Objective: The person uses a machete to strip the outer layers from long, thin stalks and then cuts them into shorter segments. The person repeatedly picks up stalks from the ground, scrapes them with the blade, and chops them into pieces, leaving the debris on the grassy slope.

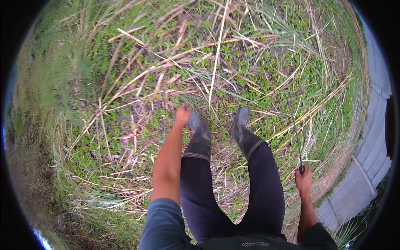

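My left hand [183, 113] is closed, low in front of my left boot [199, 127]. A tuft of green grass [195, 100] lies right beside its fingers. Whether any blades are inside the fist, I cannot make out. Out to the right, my right hand [303, 179] is wrapped round the dark handle of a long, thin-bladed tool [296, 133]. The blade points forward, away from me, and shows only as a narrow dark line over the grass. Its far end blends into the stalks, so its exact shape is unclear.
Cut dry stalks [166, 62] lie crisscross over low green leafy plants [246, 54]. My right boot [240, 123] stands among them. Tall grass [71, 79] rises at the left. Along the right edge runs a grey paved strip [371, 137] with raised crossbars.
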Available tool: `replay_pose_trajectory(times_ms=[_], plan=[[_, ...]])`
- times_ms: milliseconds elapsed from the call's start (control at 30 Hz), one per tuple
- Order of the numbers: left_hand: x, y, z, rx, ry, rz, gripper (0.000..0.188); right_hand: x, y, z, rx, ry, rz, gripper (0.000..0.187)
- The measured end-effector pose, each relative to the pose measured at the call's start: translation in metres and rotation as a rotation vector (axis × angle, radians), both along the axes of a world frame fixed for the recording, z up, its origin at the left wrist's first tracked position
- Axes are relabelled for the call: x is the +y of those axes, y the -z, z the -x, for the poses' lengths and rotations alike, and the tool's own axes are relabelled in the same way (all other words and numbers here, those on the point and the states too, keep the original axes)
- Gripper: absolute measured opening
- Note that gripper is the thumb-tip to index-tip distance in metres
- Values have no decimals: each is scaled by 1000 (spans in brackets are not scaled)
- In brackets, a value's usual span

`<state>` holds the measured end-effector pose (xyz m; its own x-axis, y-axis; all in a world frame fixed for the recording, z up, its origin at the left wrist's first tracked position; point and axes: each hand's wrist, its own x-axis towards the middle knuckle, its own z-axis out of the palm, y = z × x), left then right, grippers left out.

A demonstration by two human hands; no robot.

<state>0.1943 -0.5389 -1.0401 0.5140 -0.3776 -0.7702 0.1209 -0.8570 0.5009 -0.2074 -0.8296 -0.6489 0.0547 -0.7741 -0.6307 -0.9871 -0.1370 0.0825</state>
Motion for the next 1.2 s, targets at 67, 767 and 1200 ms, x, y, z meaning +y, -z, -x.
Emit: replay_pose_trajectory(times_ms=[67,767,1200], plan=[[-28,61,23,-93,-120,-36,51,10,36,60,-29,-84,-5,24],[-164,-314,112,585,-504,363,37,-45,91,-164,-835,463,-328,40],[-165,-428,295,736,-192,258,41,-73,54,-108,-784,714,-204,53]])
